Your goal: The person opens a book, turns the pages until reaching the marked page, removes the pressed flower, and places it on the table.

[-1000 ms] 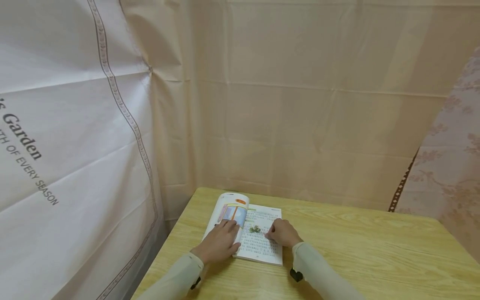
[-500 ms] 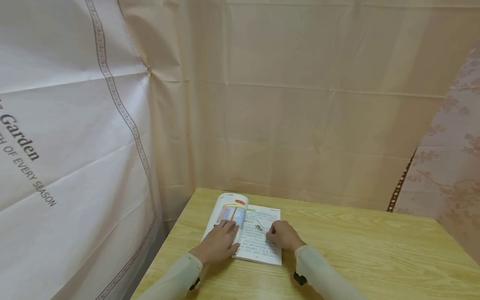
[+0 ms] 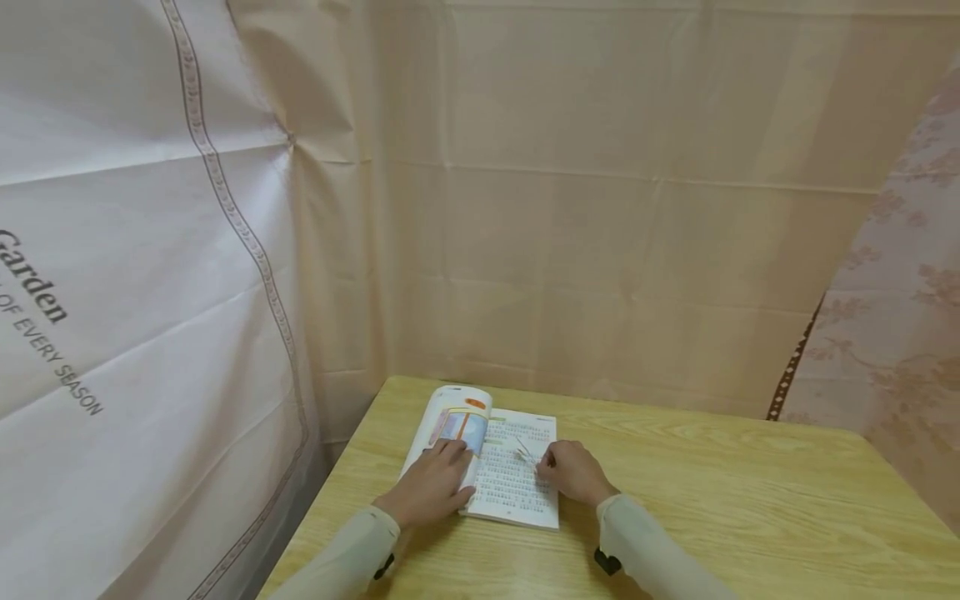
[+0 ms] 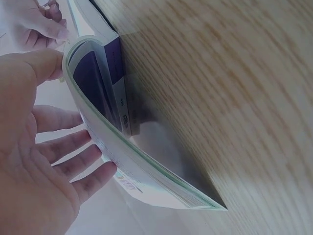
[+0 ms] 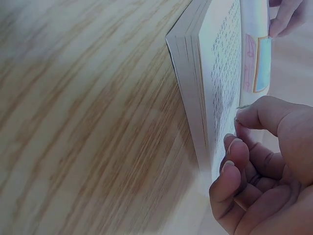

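An open book (image 3: 510, 492) lies on the table, its left pages (image 3: 427, 425) bulging up in a curve. My left hand (image 3: 435, 483) rests on those pages, fingers spread nearly straight; in the left wrist view its fingertips (image 4: 105, 171) press against the paper. Over the right page, my right hand (image 3: 576, 472) pinches a small thin sprig-like thing (image 3: 522, 451) between thumb and forefinger, its other fingers curled. It appears as pale slivers, almost edge-on. In the right wrist view only a small bit (image 5: 243, 106) shows at the thumb tip.
The wooden table (image 3: 712, 500) stretches to the right of the book. Beige cloth (image 3: 600, 208) hangs behind it, and white printed cloth (image 3: 150, 292) hangs at the left. Dark devices (image 3: 607, 561) sit under both wrists.
The sprig-like thing has turned in my right fingers, from a broad green face to thin pale slivers. My right hand has shifted slightly right over the page; the left hand keeps its place on the book.
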Available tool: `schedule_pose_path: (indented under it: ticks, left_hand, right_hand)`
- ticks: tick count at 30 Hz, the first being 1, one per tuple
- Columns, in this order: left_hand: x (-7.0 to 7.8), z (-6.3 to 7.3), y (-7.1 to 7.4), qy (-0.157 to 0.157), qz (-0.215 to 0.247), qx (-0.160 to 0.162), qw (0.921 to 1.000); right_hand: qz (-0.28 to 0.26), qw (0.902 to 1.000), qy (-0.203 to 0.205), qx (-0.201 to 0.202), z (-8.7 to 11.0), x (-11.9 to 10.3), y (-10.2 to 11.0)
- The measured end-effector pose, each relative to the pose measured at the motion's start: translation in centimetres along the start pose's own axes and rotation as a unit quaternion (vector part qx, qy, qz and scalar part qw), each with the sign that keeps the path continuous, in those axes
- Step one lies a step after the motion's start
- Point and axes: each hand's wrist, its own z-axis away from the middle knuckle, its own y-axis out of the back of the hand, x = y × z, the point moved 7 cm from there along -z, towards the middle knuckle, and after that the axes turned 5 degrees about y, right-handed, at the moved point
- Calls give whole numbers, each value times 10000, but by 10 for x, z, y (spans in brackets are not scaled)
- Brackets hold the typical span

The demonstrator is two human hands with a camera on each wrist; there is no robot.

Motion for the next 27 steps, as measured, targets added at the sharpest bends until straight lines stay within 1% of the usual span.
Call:
schedule_pose_path:
  ticks: [4, 9, 15, 21, 27]
  left_hand:
    - [0, 1, 1, -20, 54, 10, 10000]
    - [0, 1, 0, -26, 17, 37, 10000]
    - [1, 2, 2, -78, 42, 60, 9999]
    - [0, 1, 3, -53, 78, -55, 9999]
    - [-1, 0, 0, -49, 81, -152, 9998]
  right_hand:
    - [36, 10000, 26, 53, 3, 1, 1]
    - [68, 10000, -11, 51, 5, 3, 4]
    - [185, 9997, 91, 122, 9, 3, 9]
    - [163, 9994, 172, 241, 14, 3, 14]
    - [87, 9997, 38, 222, 18, 6, 20]
